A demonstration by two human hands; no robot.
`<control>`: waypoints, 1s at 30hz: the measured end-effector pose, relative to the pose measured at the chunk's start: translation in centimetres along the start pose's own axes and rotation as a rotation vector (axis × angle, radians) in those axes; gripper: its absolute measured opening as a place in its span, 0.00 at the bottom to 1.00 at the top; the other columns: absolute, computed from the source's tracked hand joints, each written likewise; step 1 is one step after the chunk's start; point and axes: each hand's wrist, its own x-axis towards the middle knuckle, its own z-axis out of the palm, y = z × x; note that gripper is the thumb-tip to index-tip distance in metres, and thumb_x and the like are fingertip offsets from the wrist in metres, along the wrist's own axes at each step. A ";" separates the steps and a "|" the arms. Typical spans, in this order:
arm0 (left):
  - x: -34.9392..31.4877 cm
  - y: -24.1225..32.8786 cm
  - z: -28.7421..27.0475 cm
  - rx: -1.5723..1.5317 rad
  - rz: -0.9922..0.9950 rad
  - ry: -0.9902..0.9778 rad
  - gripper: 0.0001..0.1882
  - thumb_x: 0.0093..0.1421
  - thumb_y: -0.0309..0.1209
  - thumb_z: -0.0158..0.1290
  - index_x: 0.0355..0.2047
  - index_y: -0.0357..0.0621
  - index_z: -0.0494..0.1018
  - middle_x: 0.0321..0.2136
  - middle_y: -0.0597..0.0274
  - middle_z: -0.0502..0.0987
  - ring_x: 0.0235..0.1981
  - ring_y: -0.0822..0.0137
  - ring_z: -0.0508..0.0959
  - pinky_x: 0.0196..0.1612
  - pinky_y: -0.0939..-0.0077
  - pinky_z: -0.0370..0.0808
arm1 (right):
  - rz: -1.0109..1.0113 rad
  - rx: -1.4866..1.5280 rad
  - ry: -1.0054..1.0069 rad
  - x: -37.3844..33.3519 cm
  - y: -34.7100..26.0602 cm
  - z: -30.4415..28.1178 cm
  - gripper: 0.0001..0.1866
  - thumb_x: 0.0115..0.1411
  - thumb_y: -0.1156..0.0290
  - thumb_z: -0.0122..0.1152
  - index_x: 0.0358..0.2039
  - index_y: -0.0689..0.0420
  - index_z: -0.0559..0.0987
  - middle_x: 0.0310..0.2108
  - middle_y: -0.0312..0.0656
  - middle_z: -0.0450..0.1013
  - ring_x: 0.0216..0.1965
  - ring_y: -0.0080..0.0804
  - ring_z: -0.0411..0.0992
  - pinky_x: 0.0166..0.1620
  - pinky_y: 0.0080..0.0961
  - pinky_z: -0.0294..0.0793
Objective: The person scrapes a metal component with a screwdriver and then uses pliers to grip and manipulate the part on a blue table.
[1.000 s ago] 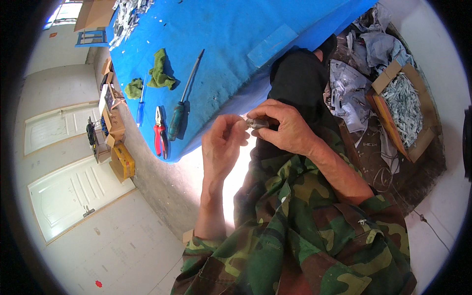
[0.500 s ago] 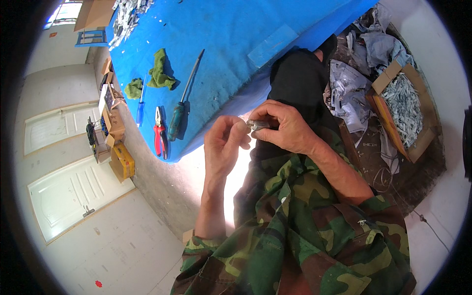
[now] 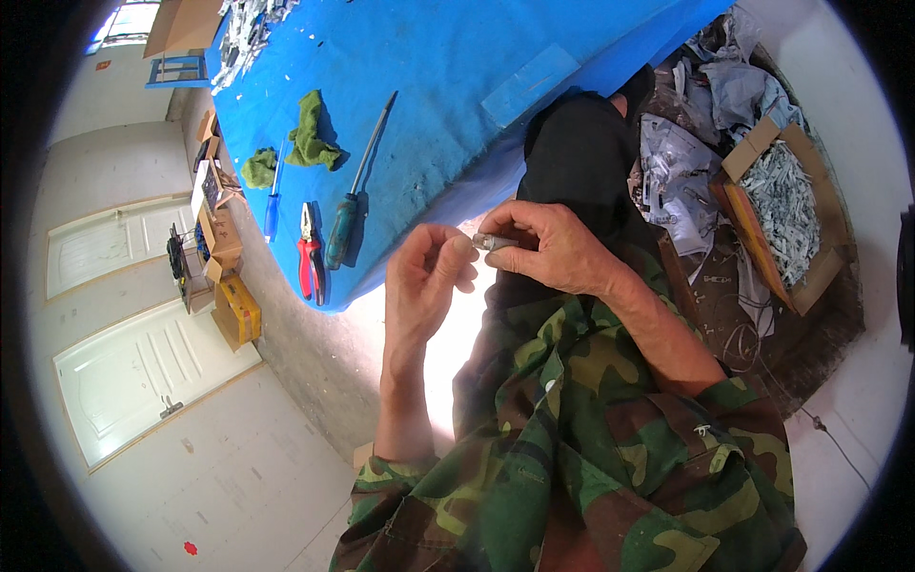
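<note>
My right hand (image 3: 558,248) grips a small silvery metal part (image 3: 493,242) between thumb and fingers, above my lap. Its exact kind is too small to tell. Thumb and forefinger of my left hand (image 3: 424,275) are pinched together at the part's left end. Whatever lies between those fingertips is hidden. To the left, on the blue-covered table (image 3: 419,133), lie red-handled pliers (image 3: 310,257), a screwdriver with a teal handle (image 3: 342,232) and a thinner blue-handled screwdriver (image 3: 273,214). Two green cloths (image 3: 310,133) rest beyond them.
At the right, an open cardboard box (image 3: 739,224) holds a heap of silvery strips (image 3: 780,210), with plastic bags (image 3: 672,181) beside it. More metal pieces (image 3: 250,33) are piled on the table's far left. Cardboard boxes (image 3: 224,238) stand along the left wall.
My left hand has shifted slightly left. The metal part in my right hand has tilted a little and moved slightly left, with its end still at the left fingertips.
</note>
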 end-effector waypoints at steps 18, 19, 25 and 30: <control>-0.3 0.5 1.4 -0.072 0.011 0.060 0.16 0.72 0.39 0.57 0.38 0.35 0.74 0.29 0.57 0.82 0.25 0.73 0.79 0.28 0.78 0.78 | 0.005 0.146 0.054 0.0 0.4 0.4 0.12 0.63 0.78 0.66 0.47 0.66 0.82 0.37 0.40 0.83 0.41 0.21 0.80 0.45 0.22 0.80; -0.3 0.5 1.4 -0.058 -0.001 0.068 0.16 0.73 0.39 0.57 0.38 0.35 0.74 0.29 0.57 0.82 0.25 0.73 0.79 0.28 0.78 0.78 | 0.007 0.142 0.049 0.0 0.5 0.4 0.12 0.63 0.78 0.66 0.47 0.66 0.83 0.37 0.39 0.83 0.40 0.20 0.79 0.44 0.21 0.79; -0.2 0.4 1.3 -0.092 -0.024 0.073 0.16 0.73 0.39 0.57 0.38 0.36 0.74 0.28 0.58 0.81 0.24 0.74 0.78 0.26 0.80 0.76 | -0.011 0.103 0.061 0.0 0.8 0.3 0.11 0.64 0.75 0.68 0.46 0.63 0.84 0.35 0.37 0.83 0.35 0.17 0.77 0.39 0.20 0.76; -0.4 0.3 2.1 -0.095 -0.014 0.138 0.15 0.73 0.39 0.57 0.37 0.37 0.74 0.27 0.59 0.80 0.22 0.76 0.76 0.25 0.81 0.74 | -0.075 -0.056 0.128 -0.1 0.5 0.6 0.11 0.63 0.75 0.68 0.46 0.62 0.85 0.29 0.38 0.81 0.30 0.17 0.75 0.34 0.21 0.75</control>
